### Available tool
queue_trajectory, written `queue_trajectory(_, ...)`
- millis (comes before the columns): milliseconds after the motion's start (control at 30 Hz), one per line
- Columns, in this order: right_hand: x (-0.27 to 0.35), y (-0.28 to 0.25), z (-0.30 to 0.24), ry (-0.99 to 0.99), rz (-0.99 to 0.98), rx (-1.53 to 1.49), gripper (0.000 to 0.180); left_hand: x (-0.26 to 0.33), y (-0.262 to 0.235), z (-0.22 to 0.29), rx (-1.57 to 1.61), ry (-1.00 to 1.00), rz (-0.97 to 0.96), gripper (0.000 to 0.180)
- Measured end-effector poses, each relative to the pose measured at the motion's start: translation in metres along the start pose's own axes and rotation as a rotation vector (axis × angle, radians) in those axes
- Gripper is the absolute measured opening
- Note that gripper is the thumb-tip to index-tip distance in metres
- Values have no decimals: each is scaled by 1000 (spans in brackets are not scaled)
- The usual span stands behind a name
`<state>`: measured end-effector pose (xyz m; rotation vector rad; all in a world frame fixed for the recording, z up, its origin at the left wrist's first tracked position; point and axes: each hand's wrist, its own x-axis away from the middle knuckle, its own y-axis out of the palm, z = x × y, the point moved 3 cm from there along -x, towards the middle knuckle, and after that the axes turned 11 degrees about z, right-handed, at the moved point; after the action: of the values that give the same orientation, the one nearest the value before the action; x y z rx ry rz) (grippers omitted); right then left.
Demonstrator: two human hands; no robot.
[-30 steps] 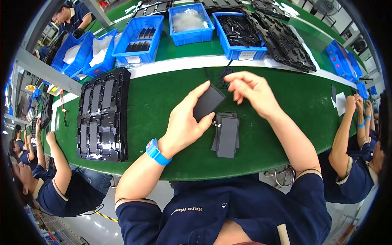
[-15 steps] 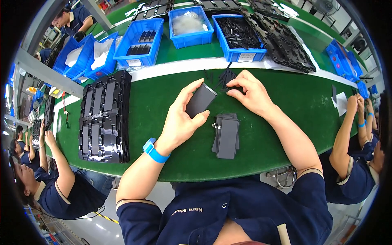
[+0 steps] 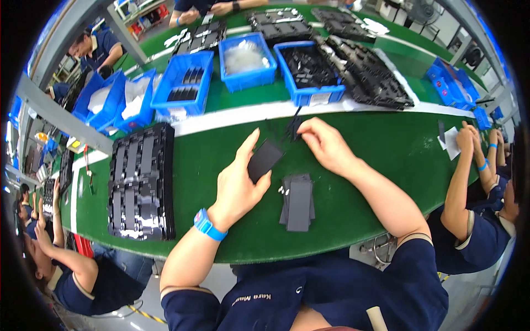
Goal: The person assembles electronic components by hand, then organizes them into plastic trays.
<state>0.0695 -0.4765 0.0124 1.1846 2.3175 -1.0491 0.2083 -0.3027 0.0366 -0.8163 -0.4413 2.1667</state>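
Observation:
My left hand point(image 3: 238, 185) holds a flat dark rectangular part point(image 3: 264, 160) up above the green table point(image 3: 386, 149), thumb on its near edge. My right hand point(image 3: 324, 144) reaches further back, and its fingertips pinch a small thin black piece point(image 3: 293, 128) lying on the table. Between my forearms, on the table near the front edge, lies a short stack of the same dark flat parts point(image 3: 298, 202).
A stack of black moulded trays point(image 3: 141, 185) sits at my left. Blue bins point(image 3: 185, 88) with black parts and clear bags line the back, with more black trays point(image 3: 367, 74) to the right. Other seated people work at both sides; a neighbour's hands point(image 3: 475, 138) rest at right.
My right hand has moved away from the held part, back toward the small black piece on the table. My left hand has shifted slightly, still holding the dark part.

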Motion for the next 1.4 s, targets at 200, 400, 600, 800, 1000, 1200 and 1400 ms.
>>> queue_trajectory(200,7,9,-18,537,-263,-575,22,6,1,5,-114,157,-23,63)
queue_trajectory(400,15,14,-28,587,-258,-577,24,8,7,12,-119,213,-37,58)
queue_trajectory(600,11,13,-36,545,-270,-576,19,12,6,10,-99,219,-5,58)
queue_trajectory(800,0,0,-17,543,-194,-374,23,8,-29,16,-156,267,302,58)
queue_trajectory(1000,6,-24,29,612,-81,-483,22,37,-106,-12,-639,129,599,54)
queue_trajectory(1200,6,-1,5,520,-152,-418,31,95,-175,-51,-979,-205,715,45)
queue_trajectory(1400,8,-5,6,551,-175,-379,29,99,-177,-50,-878,-202,714,28)
